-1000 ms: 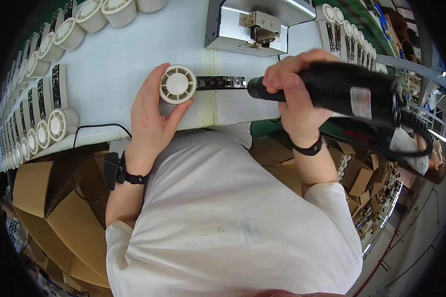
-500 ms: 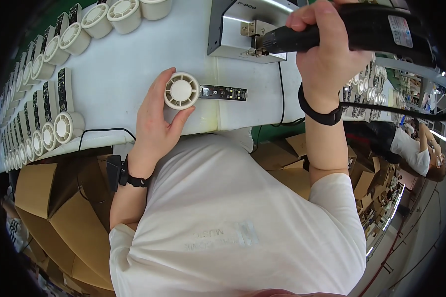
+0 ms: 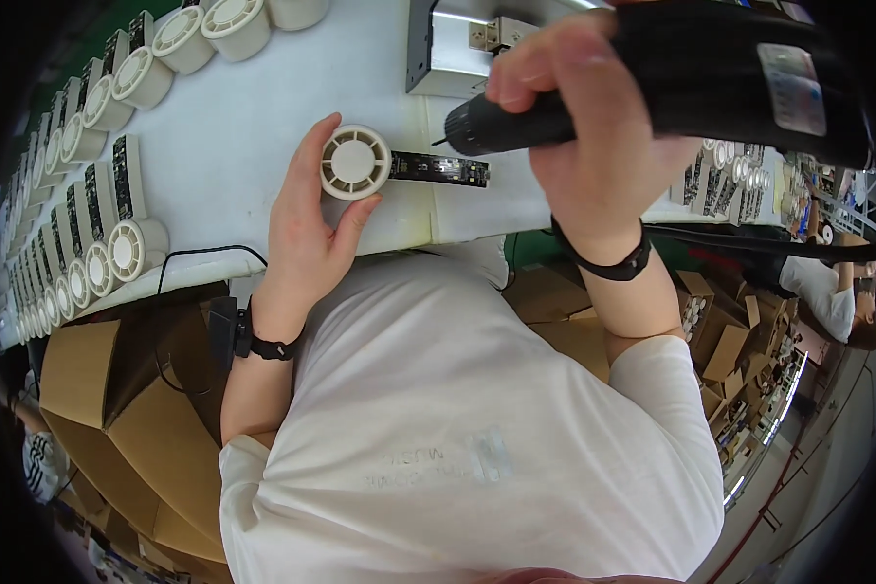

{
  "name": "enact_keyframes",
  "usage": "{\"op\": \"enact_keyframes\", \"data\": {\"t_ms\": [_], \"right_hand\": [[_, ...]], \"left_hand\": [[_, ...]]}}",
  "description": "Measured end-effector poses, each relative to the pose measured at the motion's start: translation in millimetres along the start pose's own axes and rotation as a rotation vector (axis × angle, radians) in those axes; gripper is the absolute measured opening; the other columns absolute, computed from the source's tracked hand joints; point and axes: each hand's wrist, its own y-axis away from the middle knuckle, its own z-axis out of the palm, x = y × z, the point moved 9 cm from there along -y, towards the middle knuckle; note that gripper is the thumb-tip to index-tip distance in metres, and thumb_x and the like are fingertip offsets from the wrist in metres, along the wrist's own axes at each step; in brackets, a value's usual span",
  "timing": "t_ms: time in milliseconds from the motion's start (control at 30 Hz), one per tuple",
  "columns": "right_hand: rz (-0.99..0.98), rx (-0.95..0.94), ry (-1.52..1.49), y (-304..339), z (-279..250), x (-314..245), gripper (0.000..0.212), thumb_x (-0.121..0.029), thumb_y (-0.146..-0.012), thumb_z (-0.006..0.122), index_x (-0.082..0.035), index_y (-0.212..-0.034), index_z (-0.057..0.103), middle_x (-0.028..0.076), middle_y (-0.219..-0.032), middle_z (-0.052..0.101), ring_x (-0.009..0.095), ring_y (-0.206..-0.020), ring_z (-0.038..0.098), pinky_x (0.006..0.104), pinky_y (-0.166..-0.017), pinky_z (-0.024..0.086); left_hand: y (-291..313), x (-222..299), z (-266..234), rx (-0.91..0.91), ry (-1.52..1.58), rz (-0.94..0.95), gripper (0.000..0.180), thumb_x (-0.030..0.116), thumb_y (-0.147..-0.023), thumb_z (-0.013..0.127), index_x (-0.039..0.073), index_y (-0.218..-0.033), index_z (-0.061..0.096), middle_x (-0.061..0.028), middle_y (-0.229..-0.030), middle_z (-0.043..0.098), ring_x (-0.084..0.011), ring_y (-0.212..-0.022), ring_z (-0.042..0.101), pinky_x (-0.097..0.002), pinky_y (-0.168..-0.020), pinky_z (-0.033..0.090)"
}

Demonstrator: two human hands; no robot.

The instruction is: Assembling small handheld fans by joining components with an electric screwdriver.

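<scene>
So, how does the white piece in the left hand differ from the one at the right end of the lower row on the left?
The left hand grips the held piece; no hand touches the row piece. The held piece's circuit board points right; the row piece's board points toward the top of the view. Both have a round, slotted white end.
</scene>
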Motion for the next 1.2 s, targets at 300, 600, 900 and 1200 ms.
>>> {"op": "enact_keyframes", "data": {"t_ms": [300,600,900,1200], "right_hand": [[-0.801,-0.623,-0.207,-19,22,5,0.042,0.009,-0.084,0.061,0.003,-0.119,0.038,0.007,-0.074,0.06,0.012,-0.061,0.057,0.024,-0.059,0.047],[0.107,-0.243,0.067,1,24,36,0.041,0.004,-0.086,0.064,0.003,-0.119,0.04,0.006,-0.074,0.059,0.012,-0.061,0.057,0.0247,-0.059,0.048],[-0.319,-0.327,0.248,-3,31,29,0.013,-0.005,-0.075,0.076,-0.003,-0.078,0.063,-0.001,-0.065,0.063,0.007,-0.057,0.06,0.0229,-0.052,0.048],[-0.149,-0.196,0.078,-9,16,5,0.028,-0.005,-0.084,0.068,0.0,-0.106,0.051,0.003,-0.07,0.06,0.012,-0.057,0.057,0.0273,-0.057,0.049]], "left_hand": [[0,1,0,-0.01,-0.002,-0.008,0.069,0.012,-0.085,0.071,-0.002,-0.143,0.035,-0.0219,-0.139,0.048,-0.039,-0.121,0.054,-0.0419,-0.099,0.047],[0,-2,0,-0.007,0.0,-0.003,0.069,0.013,-0.085,0.071,-0.002,-0.142,0.035,-0.0225,-0.139,0.049,-0.0401,-0.121,0.054,-0.0425,-0.098,0.047],[2,-3,2,-0.012,0.004,-0.034,0.069,0.014,-0.085,0.071,-0.002,-0.142,0.036,-0.0232,-0.137,0.049,-0.0401,-0.12,0.055,-0.0423,-0.097,0.048],[1,-2,0,0.01,-0.026,-0.002,0.068,0.015,-0.086,0.071,-0.002,-0.142,0.036,-0.023,-0.136,0.05,-0.04,-0.119,0.055,-0.0428,-0.097,0.048]]}}
